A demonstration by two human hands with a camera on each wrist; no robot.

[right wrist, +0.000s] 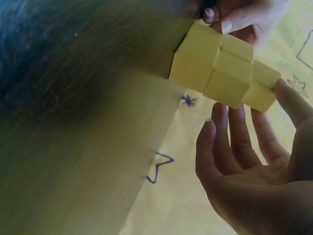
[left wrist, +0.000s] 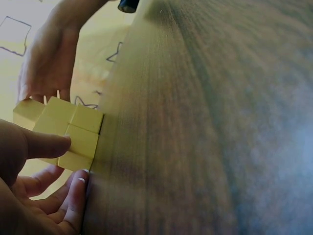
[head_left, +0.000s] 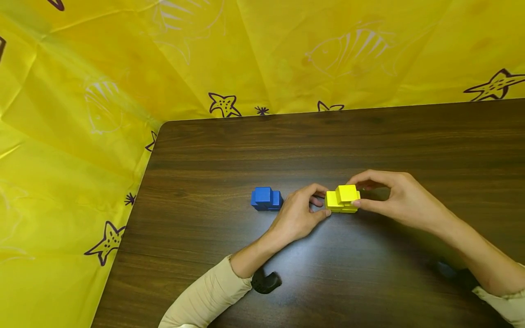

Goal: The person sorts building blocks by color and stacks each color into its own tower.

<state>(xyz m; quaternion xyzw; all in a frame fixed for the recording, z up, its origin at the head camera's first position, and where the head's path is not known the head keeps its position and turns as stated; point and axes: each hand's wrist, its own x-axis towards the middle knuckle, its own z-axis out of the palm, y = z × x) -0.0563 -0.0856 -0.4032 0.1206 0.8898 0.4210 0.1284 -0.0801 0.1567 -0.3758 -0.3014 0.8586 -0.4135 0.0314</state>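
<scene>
Yellow blocks stand as a small stepped stack on the table, with one raised yellow block on top. My right hand pinches that raised block from the right, thumb on the near side and fingers at the far side. From the left, my left hand holds the lower part of the stack between thumb and fingers. The left wrist view shows the left thumb against a yellow face. In the right wrist view the right fingertips sit at the upper block.
Just left of my left hand stands a similar stepped stack of blue blocks. A black curved strap piece shows by the left wrist. The dark wooden table meets a yellow cloth with fish and star drawings at its far and left edges.
</scene>
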